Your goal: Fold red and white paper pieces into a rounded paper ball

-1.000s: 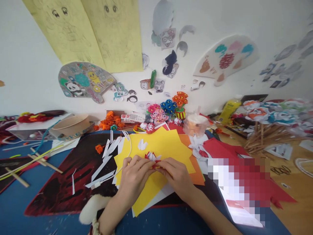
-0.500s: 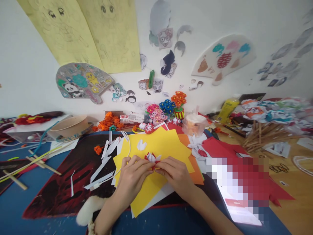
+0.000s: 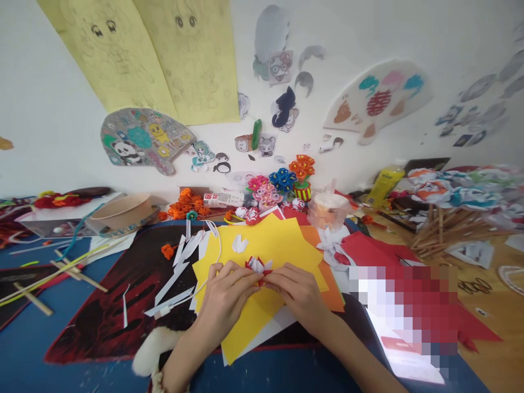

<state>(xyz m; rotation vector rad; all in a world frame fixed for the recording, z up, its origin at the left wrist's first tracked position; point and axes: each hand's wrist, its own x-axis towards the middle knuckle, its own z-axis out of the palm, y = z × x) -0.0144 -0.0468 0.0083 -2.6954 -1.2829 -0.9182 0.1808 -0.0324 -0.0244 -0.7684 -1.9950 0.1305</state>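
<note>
Pinching a red-and-white paper piece (image 3: 257, 265) between the closed fingertips of our left hand (image 3: 227, 289) and right hand (image 3: 301, 292), we hold it over the yellow sheets (image 3: 274, 234); a folded white piece (image 3: 239, 244) lies just beyond (white strips (image 3: 171, 282) lie scattered leftward).

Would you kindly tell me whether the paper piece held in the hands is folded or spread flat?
Folded: the red-and-white paper piece between the left hand and right hand shows pointed, layered flaps.
</note>
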